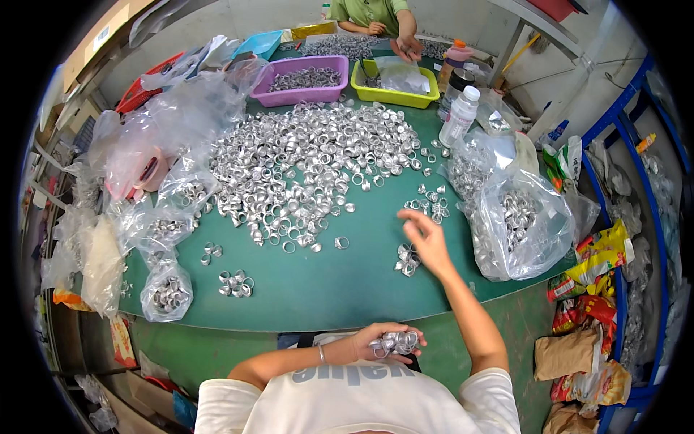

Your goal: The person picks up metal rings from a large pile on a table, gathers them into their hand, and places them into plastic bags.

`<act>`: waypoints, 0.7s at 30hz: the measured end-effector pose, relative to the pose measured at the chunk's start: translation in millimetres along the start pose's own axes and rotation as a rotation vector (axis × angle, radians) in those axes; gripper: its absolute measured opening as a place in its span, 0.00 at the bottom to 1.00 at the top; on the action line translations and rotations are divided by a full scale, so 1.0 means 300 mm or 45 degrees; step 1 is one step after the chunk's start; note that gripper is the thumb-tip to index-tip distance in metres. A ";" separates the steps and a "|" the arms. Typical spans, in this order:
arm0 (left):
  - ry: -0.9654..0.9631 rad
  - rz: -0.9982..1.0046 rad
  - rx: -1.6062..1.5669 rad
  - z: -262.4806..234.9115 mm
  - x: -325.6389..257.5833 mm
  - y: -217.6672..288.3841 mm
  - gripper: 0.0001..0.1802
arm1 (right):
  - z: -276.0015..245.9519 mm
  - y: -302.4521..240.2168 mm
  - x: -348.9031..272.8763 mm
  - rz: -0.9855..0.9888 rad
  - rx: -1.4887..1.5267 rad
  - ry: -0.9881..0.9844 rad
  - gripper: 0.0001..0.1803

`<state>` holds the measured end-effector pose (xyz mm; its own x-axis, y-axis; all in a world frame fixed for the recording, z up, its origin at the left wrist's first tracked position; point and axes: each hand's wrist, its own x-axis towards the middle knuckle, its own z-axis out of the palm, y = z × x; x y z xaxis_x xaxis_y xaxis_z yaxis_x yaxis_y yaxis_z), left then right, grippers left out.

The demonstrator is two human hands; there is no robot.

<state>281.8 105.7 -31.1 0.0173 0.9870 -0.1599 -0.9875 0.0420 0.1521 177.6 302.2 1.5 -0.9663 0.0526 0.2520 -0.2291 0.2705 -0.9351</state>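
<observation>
My left hand [370,340] is cupped close to my body below the table's near edge, closed round several silver metal rings [394,344]. Over the right part of the green table my right hand [428,242] reaches forward; its fingers are apart and I see nothing in them. A small group of rings [407,259] lies just left of its wrist, and another group [434,205] lies beyond its fingertips. The large spread heap of silver rings [303,166] covers the table's middle and far part. Two smaller ring groups [236,283] lie at the near left.
Clear plastic bags of rings stand at the right [517,224] and left [170,293]. Behind the heap are a purple basket [264,95] and a yellow-green basket [405,98]. A white bottle [460,116] stands at right. A co-worker's hand [407,47] is across the table.
</observation>
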 end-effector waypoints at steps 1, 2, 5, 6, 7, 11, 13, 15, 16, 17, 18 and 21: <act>0.034 0.017 0.014 0.013 -0.011 0.007 0.23 | -0.007 -0.005 0.068 0.099 0.220 0.035 0.21; 0.065 0.035 0.027 0.018 -0.023 0.014 0.23 | -0.011 -0.013 0.145 0.200 0.436 0.066 0.23; 0.156 0.104 0.105 0.072 -0.080 0.061 0.23 | -0.001 -0.002 0.396 0.347 1.196 0.196 0.30; 0.185 0.119 0.148 0.090 -0.094 0.087 0.23 | -0.012 0.018 0.477 0.364 1.361 0.240 0.33; 0.109 0.170 0.153 0.047 -0.102 0.082 0.23 | -0.014 0.030 0.559 0.388 1.527 0.286 0.33; 0.180 0.173 0.259 0.062 -0.135 0.137 0.23 | -0.052 0.087 0.819 0.388 1.750 0.578 0.31; 0.284 0.173 0.278 0.092 -0.157 0.175 0.23 | -0.054 0.118 0.910 0.415 1.850 0.649 0.32; 0.389 0.169 0.293 0.082 -0.165 0.195 0.22 | -0.044 0.139 0.974 0.438 1.948 0.692 0.32; 0.373 0.181 0.298 0.075 -0.171 0.208 0.23 | -0.042 0.150 1.005 0.399 2.000 0.647 0.35; 0.355 0.194 0.294 0.072 -0.176 0.213 0.23 | -0.032 0.153 1.023 0.400 1.992 0.637 0.35; 0.338 0.206 0.290 0.074 -0.180 0.225 0.24 | -0.019 0.156 1.043 0.399 1.986 0.627 0.36; 0.333 0.213 0.342 0.078 -0.182 0.263 0.24 | 0.026 0.149 1.084 0.418 2.099 0.621 0.30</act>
<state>206.6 58.7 12.5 -0.2148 0.9124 -0.3484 -0.8967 -0.0429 0.4407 -147.8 324.0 39.8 -0.9432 0.2429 -0.2269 -0.2168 -0.9670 -0.1338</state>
